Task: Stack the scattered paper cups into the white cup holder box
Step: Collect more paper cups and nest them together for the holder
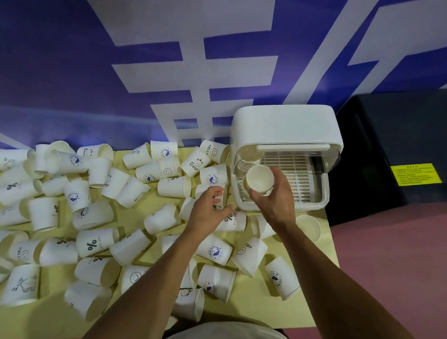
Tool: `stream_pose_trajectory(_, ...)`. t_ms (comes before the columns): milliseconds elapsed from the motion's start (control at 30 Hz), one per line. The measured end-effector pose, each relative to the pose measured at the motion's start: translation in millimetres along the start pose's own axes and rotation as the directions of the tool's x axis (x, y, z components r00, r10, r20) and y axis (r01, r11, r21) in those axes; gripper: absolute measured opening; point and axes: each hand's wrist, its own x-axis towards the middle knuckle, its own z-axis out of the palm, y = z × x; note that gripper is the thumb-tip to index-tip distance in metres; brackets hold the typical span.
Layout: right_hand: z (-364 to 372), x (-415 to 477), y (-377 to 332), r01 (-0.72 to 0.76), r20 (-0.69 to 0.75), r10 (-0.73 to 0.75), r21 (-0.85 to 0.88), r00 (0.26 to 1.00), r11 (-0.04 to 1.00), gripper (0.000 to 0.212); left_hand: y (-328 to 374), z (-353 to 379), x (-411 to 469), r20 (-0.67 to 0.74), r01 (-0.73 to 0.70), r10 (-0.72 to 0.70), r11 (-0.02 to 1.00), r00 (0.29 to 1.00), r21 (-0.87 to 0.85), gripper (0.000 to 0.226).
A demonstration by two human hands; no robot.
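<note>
The white cup holder box [286, 126] stands at the table's far right corner, its front open over a slotted tray. A stack of cups [245, 161] lies on its side in the box's left part. My right hand [276, 197] grips a white paper cup [259, 176], mouth toward me, at the box's opening just in front of that stack. My left hand [209, 208] hovers with loosely curled fingers over scattered cups, fingertips at a cup [222, 195] beside the box. Several printed white cups [95, 242] lie tipped across the yellow table [260, 304].
A blue wall with large white characters [172, 60] rises right behind the table. A black cabinet with a yellow label [415, 173] stands to the right of the box. The table's right edge drops to a reddish floor [396, 260].
</note>
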Motion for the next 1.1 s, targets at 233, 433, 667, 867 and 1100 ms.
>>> stream_pose_trajectory(233, 18.1, 5.1, 8.6, -0.005, 0.050, 0.009, -0.083, 0.999, 0.997, 0.073, -3.8, -3.6, 3.5, -0.009, 0.013, -0.013, 0.999, 1.000, 0.029, 0.050)
stream_pose_trajectory(433, 18.2, 7.3, 7.4, 0.009, 0.050, -0.001, -0.156, 0.999, 0.988, 0.074, -6.2, -8.2, 0.7, -0.042, 0.010, -0.009, 1.000, 0.999, 0.018, 0.049)
stream_pose_trajectory(667, 14.9, -14.4, -10.6, 0.150, 0.012, -0.151, -0.228, 0.988, 0.962, 0.055, -8.0, -17.9, -14.0, -0.072, -0.006, 0.001, 0.997, 0.997, -0.071, 0.048)
stream_pose_trajectory(867, 48.4, -49.8, -45.3, 0.245, 0.128, -0.223, -0.196, 0.966, 0.949, 0.046, -23.0, -57.8, -39.0, -0.119, -0.030, 0.017, 0.993, 0.993, -0.110, 0.050)
stream_pose_trajectory(1100, 119.8, -97.0, -103.9, 0.289, 0.206, -0.254, -0.164, 0.945, 0.943, 0.051, -69.1, -140.3, -68.9, -0.182, -0.039, 0.015, 0.991, 0.983, -0.130, 0.051)
